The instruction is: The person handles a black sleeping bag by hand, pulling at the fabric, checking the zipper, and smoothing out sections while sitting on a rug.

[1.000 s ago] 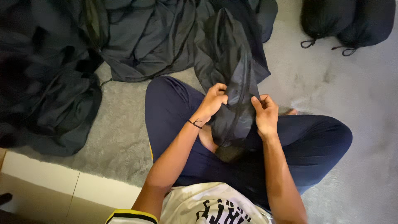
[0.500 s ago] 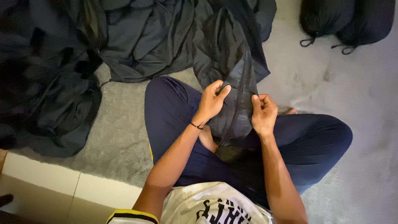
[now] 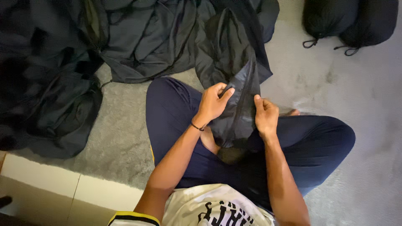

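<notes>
I sit cross-legged on a grey carpet (image 3: 121, 138) in dark blue trousers. Both hands hold a black fabric piece (image 3: 238, 104) over my lap; it runs up and away into a larger black fold (image 3: 228, 46). My left hand (image 3: 213, 102) pinches the cloth's left edge, a thin band on its wrist. On the right edge, my right hand (image 3: 264, 115) grips it in a closed fist. The cloth's lower end hangs between my knees.
Heaps of black fabric cover the far left (image 3: 50, 92) and the top middle (image 3: 150, 37). Two stuffed black drawstring sacks (image 3: 347, 23) lie at the top right. A pale tiled floor edge (image 3: 50, 180) borders the carpet at the lower left.
My left hand has shifted slightly along the cloth's left edge, its fingers more spread. The right hand stays in nearly the same spot.
</notes>
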